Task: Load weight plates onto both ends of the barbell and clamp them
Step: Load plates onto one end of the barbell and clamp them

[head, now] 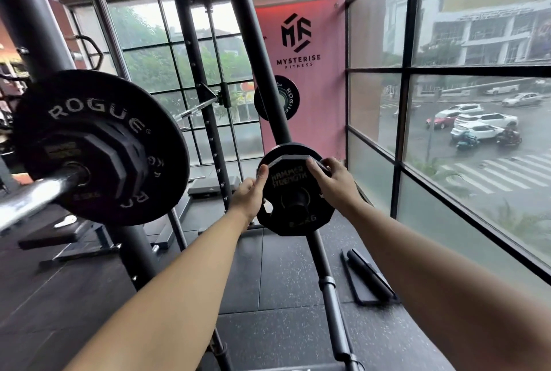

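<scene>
Barbell [32, 193] near end loaded, unclamped. Right of it, left hand [249, 194] and right hand [331, 181] grip small plate [287, 184] (racked).

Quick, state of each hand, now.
Left hand: grips the plate at its left edge, thumb on the front face.
Right hand: grips the same plate at its upper right edge.

The barbell sleeve [35, 191] at nine o'clock is glossy polished metal. The large plate [98, 120] on it looks like matt black rubber. The small plate [287, 191] at centre is matt black, its gold lettering worn. Rack post [259, 72]: dull dark metal; floor [268, 326]: speckled rubber
</scene>
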